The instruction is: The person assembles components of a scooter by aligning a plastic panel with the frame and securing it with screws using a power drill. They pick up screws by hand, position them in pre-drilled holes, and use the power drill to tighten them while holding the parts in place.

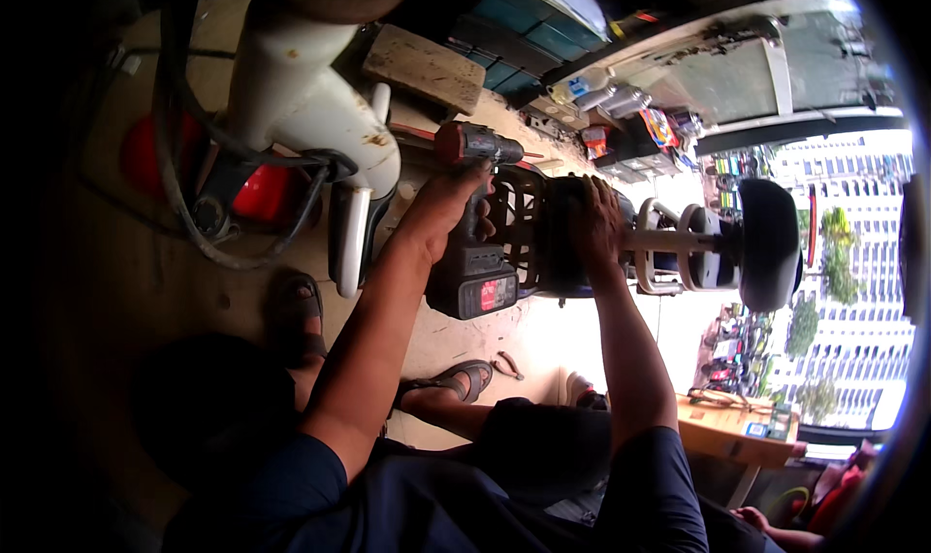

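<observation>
Left hand [448,207] grips drill [475,262] | right hand [599,221] atop frame [560,252] | floor [511,334] separates drill, pliers [507,363]

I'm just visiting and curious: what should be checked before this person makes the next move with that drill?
1. Left hand around the handle of the cordless drill: ok.
2. Battery pack seated at the drill's base: ok, it looks attached.
3. Right hand on the black part: ok; how firmly it presses, cannot tell.
4. Drill tip lined up with a screw: cannot tell.
5. Floor tidy underfoot: not ok; pliers lie near a sandal.
</observation>
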`<state>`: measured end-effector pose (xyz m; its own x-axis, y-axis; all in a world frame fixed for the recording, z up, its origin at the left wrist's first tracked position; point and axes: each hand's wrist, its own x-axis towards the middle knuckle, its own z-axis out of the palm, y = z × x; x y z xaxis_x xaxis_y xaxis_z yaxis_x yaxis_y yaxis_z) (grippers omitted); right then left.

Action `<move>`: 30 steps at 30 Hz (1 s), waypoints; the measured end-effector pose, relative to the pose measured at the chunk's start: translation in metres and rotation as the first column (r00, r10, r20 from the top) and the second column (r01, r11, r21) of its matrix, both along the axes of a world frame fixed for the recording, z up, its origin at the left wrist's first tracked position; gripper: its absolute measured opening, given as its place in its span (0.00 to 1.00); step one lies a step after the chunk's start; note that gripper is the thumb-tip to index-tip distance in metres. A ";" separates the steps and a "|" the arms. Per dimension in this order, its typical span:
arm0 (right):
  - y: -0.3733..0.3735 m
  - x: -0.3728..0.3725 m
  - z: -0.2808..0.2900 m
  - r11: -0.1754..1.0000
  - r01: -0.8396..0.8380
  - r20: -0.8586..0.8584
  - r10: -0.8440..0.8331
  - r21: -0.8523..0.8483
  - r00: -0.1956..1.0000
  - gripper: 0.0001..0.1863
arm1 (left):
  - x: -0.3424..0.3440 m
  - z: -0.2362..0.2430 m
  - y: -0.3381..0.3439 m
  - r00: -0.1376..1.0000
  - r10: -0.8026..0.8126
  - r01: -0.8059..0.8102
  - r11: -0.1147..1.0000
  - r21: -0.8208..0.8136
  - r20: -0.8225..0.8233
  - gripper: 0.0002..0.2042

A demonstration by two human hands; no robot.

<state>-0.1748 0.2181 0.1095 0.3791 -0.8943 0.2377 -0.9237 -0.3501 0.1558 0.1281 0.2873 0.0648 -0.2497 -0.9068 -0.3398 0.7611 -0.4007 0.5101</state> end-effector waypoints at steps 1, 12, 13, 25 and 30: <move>-0.001 0.002 0.003 0.998 0.023 0.064 -0.026 0.058 0.998 0.25 | -0.003 0.005 0.003 0.999 0.013 -0.013 1.000 0.004 -0.039 0.21; 0.162 0.100 0.161 0.737 -0.399 0.761 -0.235 0.545 0.605 0.34 | -0.051 0.106 0.067 0.994 -0.059 0.085 0.938 -0.337 0.087 0.18; 0.171 0.088 0.156 0.789 -0.351 0.812 -0.295 0.505 0.504 0.33 | -0.063 0.123 0.081 0.989 -0.060 0.110 0.915 -0.388 0.139 0.18; 0.275 0.005 0.158 0.920 -0.040 0.906 -0.374 0.389 0.198 0.21 | -0.089 0.142 0.145 0.750 0.053 0.522 0.564 -0.640 0.659 0.17; 0.309 -0.019 0.170 0.913 0.124 0.908 -0.402 0.389 0.114 0.20 | -0.036 0.046 0.069 0.146 0.240 0.404 0.871 -0.279 0.960 0.07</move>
